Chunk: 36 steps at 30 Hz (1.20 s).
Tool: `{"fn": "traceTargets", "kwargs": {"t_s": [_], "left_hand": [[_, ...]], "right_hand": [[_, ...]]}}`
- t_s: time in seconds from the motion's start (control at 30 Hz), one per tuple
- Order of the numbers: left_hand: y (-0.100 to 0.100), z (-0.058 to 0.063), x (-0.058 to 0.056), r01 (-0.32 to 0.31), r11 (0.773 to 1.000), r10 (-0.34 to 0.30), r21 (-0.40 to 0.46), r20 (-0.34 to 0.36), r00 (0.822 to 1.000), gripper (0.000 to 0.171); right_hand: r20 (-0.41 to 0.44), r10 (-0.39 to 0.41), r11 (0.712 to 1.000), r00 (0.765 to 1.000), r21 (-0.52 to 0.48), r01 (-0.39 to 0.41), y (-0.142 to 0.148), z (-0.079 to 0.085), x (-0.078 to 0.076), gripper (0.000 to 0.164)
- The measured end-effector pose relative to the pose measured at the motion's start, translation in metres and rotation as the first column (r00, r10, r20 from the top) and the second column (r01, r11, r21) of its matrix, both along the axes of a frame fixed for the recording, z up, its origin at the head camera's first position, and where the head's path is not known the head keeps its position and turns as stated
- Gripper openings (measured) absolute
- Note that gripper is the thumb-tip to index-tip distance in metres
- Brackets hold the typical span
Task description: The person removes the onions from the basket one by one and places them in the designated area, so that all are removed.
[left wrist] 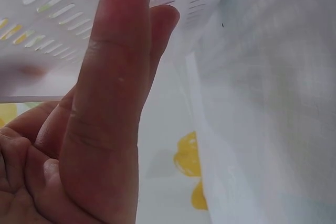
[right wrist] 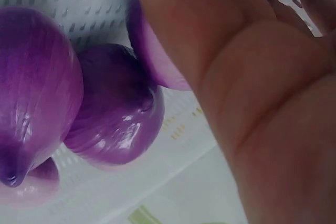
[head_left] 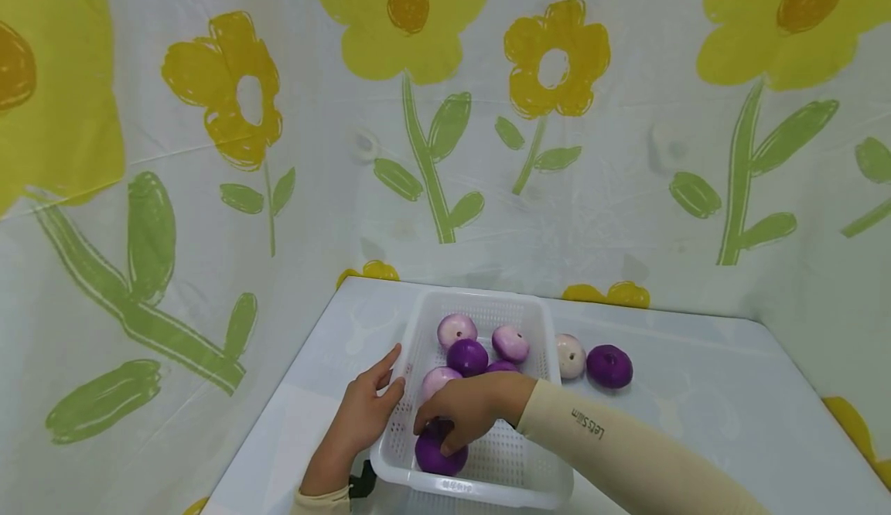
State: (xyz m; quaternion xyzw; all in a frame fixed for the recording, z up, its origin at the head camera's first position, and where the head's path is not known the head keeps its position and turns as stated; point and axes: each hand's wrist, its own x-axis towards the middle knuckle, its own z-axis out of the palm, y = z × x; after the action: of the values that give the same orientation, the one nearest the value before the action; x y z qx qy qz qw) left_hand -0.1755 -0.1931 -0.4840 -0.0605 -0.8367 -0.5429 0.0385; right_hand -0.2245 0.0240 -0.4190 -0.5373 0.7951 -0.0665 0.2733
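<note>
A white perforated plastic basket (head_left: 480, 486) stands on the table with several purple and pale-purple onions inside, among them a dark purple onion (head_left: 468, 357) and a pale one (head_left: 457, 331). Reaching over the basket's near half, my right hand (head_left: 473, 407) has its thumb and curled fingers around the top of a purple onion (head_left: 441, 457) in the near left corner. The right wrist view shows other onions (right wrist: 115, 108) beside this hand, its fingertips hidden. My left hand (head_left: 365, 407) is against the basket's left side, fingers extended; the left wrist view shows straight fingers (left wrist: 113, 77) by the slotted wall.
Right of the basket, a pale onion (head_left: 571, 356) and a purple onion (head_left: 609, 366) sit on the white table (head_left: 696, 422). A flower-printed white curtain (head_left: 592, 213) encloses the table at the back and sides.
</note>
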Motion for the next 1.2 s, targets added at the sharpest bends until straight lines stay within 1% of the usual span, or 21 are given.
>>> {"fn": "traceTargets", "kwargs": {"t_s": [0.23, 0.37, 0.5, 0.63, 0.77, 0.93, 1.2], "left_hand": [[0.0, 0.0, 0.0, 0.001, 1.0, -0.001, 0.0, -0.003, 1.0, 0.058], [0.0, 0.0, 0.0, 0.006, 1.0, -0.006, 0.003, -0.007, 1.0, 0.058], [0.001, 0.0, 0.0, 0.009, 1.0, -0.009, 0.004, -0.004, 1.0, 0.058], [0.001, 0.001, 0.0, 0.011, 1.0, -0.011, -0.01, -0.004, 1.0, 0.058], [0.0, 0.002, 0.0, 0.005, 1.0, -0.006, -0.026, -0.01, 1.0, 0.057], [-0.001, 0.001, 0.0, 0.006, 1.0, -0.006, -0.016, -0.004, 1.0, 0.058], [0.0, 0.0, 0.001, 0.002, 1.0, -0.002, -0.013, -0.007, 1.0, 0.058]], "right_hand": [[-0.016, -0.019, 1.0, 1.0, 0.005, 0.019, 0.002, -0.001, 0.0, 0.056], [-0.02, -0.023, 1.0, 1.0, 0.008, 0.023, 0.004, 0.0, 0.001, 0.064], [-0.006, -0.044, 0.999, 0.999, 0.009, 0.044, 0.006, 0.001, 0.002, 0.069], [0.011, -0.063, 0.998, 0.998, 0.003, 0.063, 0.007, 0.004, 0.002, 0.07], [0.017, -0.06, 0.998, 0.998, -0.005, 0.06, 0.007, 0.005, 0.001, 0.069], [0.02, -0.056, 0.998, 0.998, -0.028, 0.057, 0.008, 0.008, 0.002, 0.068], [0.024, -0.118, 0.99, 0.993, -0.069, 0.12, 0.016, 0.01, 0.002, 0.065]]}}
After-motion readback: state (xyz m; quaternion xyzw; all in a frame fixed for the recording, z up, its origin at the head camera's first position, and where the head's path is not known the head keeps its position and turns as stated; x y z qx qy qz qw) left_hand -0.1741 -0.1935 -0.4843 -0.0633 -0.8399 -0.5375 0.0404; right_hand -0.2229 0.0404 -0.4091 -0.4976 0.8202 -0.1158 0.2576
